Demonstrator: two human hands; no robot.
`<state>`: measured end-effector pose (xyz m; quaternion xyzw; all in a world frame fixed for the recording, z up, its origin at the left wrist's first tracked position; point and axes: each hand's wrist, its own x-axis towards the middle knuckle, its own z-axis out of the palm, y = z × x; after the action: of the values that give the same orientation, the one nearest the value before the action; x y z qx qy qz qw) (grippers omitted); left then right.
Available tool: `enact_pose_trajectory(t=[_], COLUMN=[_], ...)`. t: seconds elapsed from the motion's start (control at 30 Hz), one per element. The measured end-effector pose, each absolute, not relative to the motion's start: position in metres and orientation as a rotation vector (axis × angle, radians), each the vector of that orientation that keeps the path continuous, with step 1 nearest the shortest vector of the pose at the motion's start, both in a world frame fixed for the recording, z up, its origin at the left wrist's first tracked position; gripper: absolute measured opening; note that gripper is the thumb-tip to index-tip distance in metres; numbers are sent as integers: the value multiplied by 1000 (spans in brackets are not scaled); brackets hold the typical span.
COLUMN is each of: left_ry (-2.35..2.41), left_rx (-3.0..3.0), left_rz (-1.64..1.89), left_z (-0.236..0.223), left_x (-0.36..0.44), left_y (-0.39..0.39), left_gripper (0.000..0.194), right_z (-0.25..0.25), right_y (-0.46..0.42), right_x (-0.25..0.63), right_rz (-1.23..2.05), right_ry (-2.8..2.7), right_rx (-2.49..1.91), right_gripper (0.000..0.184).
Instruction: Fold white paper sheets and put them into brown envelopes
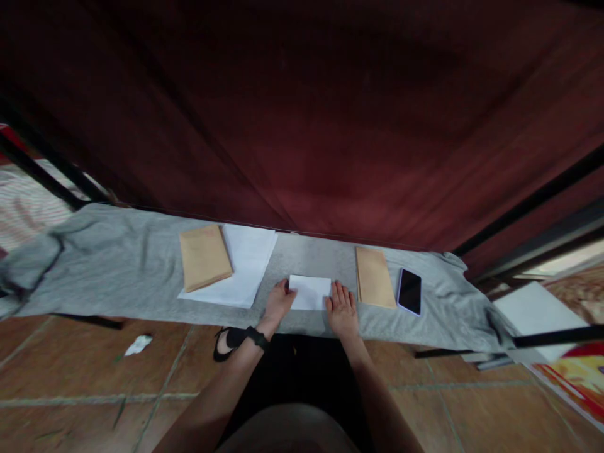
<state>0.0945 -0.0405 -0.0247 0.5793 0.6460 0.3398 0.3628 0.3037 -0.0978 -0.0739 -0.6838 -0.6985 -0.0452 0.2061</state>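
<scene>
A folded sheet of white paper (310, 293) lies flat on the grey cloth in front of me. At its left edge my left hand (279, 302) has its fingers curled, with the thumb on the paper, gripping that edge. My right hand (342, 309) rests palm down on the right edge, its fingers stretched out and slightly apart. To the left, a stack of brown envelopes (204, 258) sits on top of larger white sheets (250, 261). Another small stack of brown envelopes (375, 277) is to the right of my right hand.
A smartphone (409, 291) lies beside the right envelopes. The grey cloth (136, 264) covers a narrow bench-like surface, backed by a dark red curtain (302, 151). Black metal bars (533, 204) flank both ends. A crumpled white scrap (138, 345) is on the tiled floor.
</scene>
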Motion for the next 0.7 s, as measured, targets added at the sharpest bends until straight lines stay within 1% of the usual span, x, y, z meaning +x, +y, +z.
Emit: enact_pose_trajectory(t=[0.07, 0.23, 0.33, 0.4, 0.53, 0.6, 0.7], left_ry=[1631, 1563, 1568, 1575, 1481, 1414, 1308], left_rx=[1442, 1321, 1251, 1221, 1223, 1250, 1292], left_rz=[924, 1092, 1235, 1314, 1421, 1409, 1335], left_z=[-23, -15, -4, 6, 29, 38, 44], left_x=[96, 99, 99, 102, 120, 132, 140], left_y=[-42, -48, -51, -53, -67, -78, -89], left_gripper=[1, 12, 14, 13, 11, 12, 22], right_z=[-74, -71, -61, -50, -24, -16, -12], right_y=[-98, -99, -102, -105, -111, -110, -105], right_x=[303, 308, 308, 300, 267, 251, 239], right_rz=[-126, -82, 2, 60, 178, 287, 571], right_ry=[-1937, -1907, -1851, -1848, -1930, -1872, -1542], right_rx=[-1899, -1855, -1781, -1704, -1545, -1486, -1410], right_gripper=[54, 52, 53, 58, 78, 75, 61])
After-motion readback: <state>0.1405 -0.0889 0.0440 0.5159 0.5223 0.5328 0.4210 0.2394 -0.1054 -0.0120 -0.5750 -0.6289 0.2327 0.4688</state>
